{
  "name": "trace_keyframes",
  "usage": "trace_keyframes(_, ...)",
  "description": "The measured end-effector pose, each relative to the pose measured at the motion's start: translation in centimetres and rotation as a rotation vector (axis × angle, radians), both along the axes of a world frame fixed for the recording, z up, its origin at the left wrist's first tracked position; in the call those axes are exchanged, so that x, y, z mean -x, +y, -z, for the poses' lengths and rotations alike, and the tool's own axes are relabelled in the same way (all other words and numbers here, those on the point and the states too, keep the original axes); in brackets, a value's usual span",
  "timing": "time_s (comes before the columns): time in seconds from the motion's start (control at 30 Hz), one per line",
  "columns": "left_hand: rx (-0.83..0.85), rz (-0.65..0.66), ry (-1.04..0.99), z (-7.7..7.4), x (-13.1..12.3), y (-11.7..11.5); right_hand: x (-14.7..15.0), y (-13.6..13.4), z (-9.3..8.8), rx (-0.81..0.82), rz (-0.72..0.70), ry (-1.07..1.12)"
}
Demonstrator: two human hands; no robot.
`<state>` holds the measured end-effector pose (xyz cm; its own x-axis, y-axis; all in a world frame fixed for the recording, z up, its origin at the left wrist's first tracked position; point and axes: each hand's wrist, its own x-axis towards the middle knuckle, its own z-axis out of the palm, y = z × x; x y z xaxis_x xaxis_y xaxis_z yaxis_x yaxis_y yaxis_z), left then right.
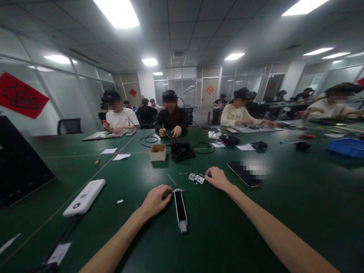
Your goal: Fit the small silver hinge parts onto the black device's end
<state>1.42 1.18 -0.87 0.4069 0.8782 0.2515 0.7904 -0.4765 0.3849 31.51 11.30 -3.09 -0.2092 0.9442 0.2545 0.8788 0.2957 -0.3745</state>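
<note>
A long black device with a white frame point(181, 210) lies on the green table, its grey end toward me. My left hand point(157, 200) rests beside its far end, fingers curled together near a thin metal piece there; whatever they pinch is too small to name. Farther off and to the right, my right hand point(216, 177) has its fingertips down at the edge of some small silvery metal plates point(200, 179). Its fingers are bent together, and anything between them is hidden. Tiny loose parts lie around the plates.
A white power bank point(84, 198) with a cable lies left. Ahead stand a small open box point(158, 152) and a black device point(180, 147) with cables. A phone point(243, 174) lies right, a blue tray point(346, 147) farther right. People sit across the table.
</note>
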Motion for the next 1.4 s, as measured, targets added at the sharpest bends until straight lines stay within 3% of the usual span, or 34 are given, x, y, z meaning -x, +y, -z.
trace_keyframes(0.33, 0.003, -0.003, 0.008, -0.3, -0.1, -0.1, -0.7, 0.0, 0.0, -0.019, -0.092, 0.086)
trace_keyframes(0.47, 0.003, -0.008, 0.001, -0.2, 0.0, -0.1, -0.1, -0.6, -0.6, -0.235, -0.112, 0.192)
trace_keyframes(0.6, -0.019, -0.015, 0.012, -0.1, 0.0, 0.0, 2.5, -3.1, -1.5, -0.378, -0.273, 0.253)
trace_keyframes(0.7, -0.028, -0.010, 0.018, 0.1, 0.0, 0.1, 5.1, -5.1, -1.5, -0.340, -0.420, 0.258)
trace_keyframes(0.83, -0.043, -0.011, 0.018, 0.1, -0.1, 0.0, 7.3, -6.3, -0.8, -0.275, -0.485, 0.261)
trace_keyframes(1.4, -0.036, -0.004, 0.032, -0.1, -0.1, -0.1, 7.1, -6.9, -1.5, -0.100, -0.527, 0.279)
